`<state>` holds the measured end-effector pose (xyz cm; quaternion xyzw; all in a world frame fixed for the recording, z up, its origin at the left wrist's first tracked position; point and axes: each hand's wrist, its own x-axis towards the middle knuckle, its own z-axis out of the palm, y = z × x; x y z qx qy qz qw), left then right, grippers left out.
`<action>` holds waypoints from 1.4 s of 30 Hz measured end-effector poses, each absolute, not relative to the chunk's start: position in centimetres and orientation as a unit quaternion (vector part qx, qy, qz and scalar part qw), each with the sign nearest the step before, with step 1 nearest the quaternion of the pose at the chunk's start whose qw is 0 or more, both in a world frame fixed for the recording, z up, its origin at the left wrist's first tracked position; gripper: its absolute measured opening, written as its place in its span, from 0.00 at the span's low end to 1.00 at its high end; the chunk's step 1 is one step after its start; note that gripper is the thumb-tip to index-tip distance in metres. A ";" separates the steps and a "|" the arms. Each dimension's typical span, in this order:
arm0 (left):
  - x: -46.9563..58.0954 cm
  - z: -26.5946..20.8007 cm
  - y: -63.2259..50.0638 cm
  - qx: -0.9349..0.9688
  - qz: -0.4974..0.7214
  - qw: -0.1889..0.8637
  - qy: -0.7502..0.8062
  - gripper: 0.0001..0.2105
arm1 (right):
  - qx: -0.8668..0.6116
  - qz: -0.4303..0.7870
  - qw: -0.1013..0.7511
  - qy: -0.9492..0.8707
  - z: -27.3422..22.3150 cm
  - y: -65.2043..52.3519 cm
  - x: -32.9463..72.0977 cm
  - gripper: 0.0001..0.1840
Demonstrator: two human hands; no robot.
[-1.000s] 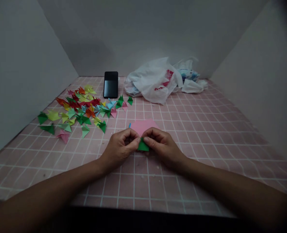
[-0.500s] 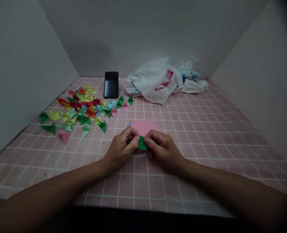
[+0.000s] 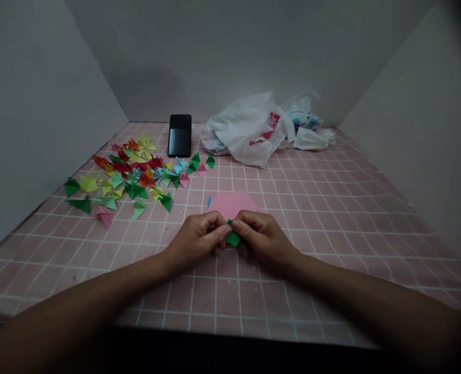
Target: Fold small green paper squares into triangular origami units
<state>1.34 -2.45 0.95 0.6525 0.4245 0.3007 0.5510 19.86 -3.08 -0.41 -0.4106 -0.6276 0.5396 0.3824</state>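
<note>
Between my two hands is a small folded piece of green paper (image 3: 233, 239), its lower end pointing toward me. My left hand (image 3: 199, 236) pinches its upper edge with thumb and forefinger. From the other side my right hand (image 3: 265, 239) pinches the same paper, the two thumbs nearly meeting. My fingers hide much of the paper's upper part. Just beyond the hands lies pink paper (image 3: 234, 202) on the table, with a bit of blue paper (image 3: 209, 201) showing at its left edge.
A spread of folded paper pieces (image 3: 139, 176) in several colours covers the back left. Behind it a black phone (image 3: 180, 136) leans upright. White plastic bags (image 3: 249, 130) lie at the back on the pink checked tablecloth (image 3: 331, 223). Pale walls (image 3: 230, 57) enclose the table.
My left thumb has moved right, closer to the right thumb. The green paper has turned and shows a narrower, pointed shape between the hands.
</note>
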 end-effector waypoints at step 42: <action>1.3 0.8 -1.8 0.536 0.379 0.621 0.428 0.16 | -0.401 0.601 0.375 -0.580 -0.1 -3.1 19.3 0.15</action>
